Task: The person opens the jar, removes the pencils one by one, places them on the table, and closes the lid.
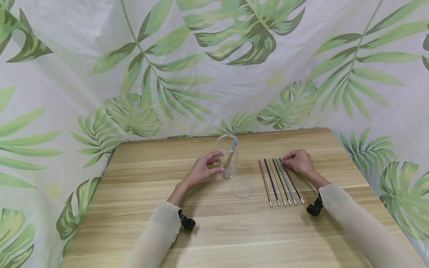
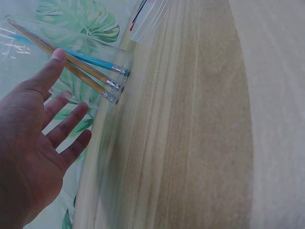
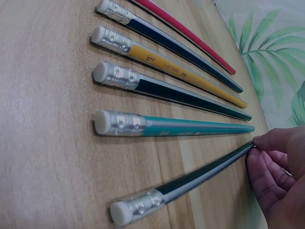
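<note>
A clear plastic jar [image 1: 237,160] stands upright on the table, with a blue pencil [image 2: 97,62] and two yellow pencils [image 2: 88,82] leaning inside, eraser ends down. My left hand [image 1: 205,166] is at the jar's left side, thumb extended along it and the other fingers loosely spread. Over on the right, my right hand [image 1: 298,162] pinches the far tip of a dark pencil [image 3: 190,174] between thumb and fingers. That pencil is the rightmost of a row, angled slightly from a teal pencil [image 3: 195,127] beside it. Its eraser end points toward me.
Left of the teal pencil lie a dark pencil [image 3: 186,98], a yellow pencil [image 3: 190,74], another dark pencil [image 3: 186,50] and a red pencil [image 3: 190,36]. A clear round lid [image 1: 242,188] lies in front of the jar. Leaf-patterned cloth [image 1: 234,93] hangs behind the wooden table [image 1: 221,230].
</note>
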`<state>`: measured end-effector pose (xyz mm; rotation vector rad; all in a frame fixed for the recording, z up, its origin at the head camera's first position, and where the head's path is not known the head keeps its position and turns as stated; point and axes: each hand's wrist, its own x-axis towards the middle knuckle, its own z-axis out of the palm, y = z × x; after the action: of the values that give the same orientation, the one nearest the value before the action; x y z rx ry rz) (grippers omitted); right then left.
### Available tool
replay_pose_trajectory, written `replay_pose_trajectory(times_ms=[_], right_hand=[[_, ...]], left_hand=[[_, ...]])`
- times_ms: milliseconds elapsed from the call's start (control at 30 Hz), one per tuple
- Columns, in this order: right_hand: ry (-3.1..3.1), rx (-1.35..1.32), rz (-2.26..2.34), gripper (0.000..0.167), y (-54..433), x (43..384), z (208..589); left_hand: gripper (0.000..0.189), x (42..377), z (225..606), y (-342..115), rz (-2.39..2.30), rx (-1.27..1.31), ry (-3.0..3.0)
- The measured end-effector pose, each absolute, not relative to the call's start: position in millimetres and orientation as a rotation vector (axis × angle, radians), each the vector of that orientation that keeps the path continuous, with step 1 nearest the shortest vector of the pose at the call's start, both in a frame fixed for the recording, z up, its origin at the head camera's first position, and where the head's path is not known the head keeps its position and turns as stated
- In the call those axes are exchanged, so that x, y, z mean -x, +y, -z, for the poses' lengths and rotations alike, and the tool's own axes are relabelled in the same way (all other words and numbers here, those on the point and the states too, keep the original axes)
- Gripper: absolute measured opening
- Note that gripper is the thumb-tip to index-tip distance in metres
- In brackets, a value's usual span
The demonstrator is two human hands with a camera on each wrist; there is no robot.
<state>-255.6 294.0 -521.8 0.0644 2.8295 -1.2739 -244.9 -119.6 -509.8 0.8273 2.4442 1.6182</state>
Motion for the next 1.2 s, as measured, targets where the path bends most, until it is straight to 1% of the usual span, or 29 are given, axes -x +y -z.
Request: replay_pose_trajectory(times_ms=[133, 233, 333, 567, 833, 967, 1200], right_hand=[[2.843, -0.075, 1.282, 0.016, 294, 256, 523], [2.854, -0.069, 1.288, 0.014, 294, 256, 524], [2.853, -0.064, 1.296, 0.013, 294, 257, 524], [2.810, -0.060, 1.375, 0.015, 295, 257, 518], [2.866, -0.028, 1.320, 0.025, 291, 258, 491], [2.783, 0.058, 1.421, 0.030, 284, 259, 475], [2.693, 0.319, 1.454, 0.031, 265, 255, 449]], left_hand=[[0.063, 234, 493, -117, -1.633, -0.828, 2.439], [0.063, 232, 490, -117, -1.650, -0.823, 2.426], [0.063, 233, 492, -117, -1.659, -0.814, 2.411], [0.067, 252, 523, -122, -1.600, -0.798, 2.462], [0.066, 254, 524, -122, -1.559, -0.797, 2.490], [0.067, 255, 524, -122, -1.564, -0.813, 2.482], [0.069, 254, 523, -122, -1.599, -0.831, 2.453]])
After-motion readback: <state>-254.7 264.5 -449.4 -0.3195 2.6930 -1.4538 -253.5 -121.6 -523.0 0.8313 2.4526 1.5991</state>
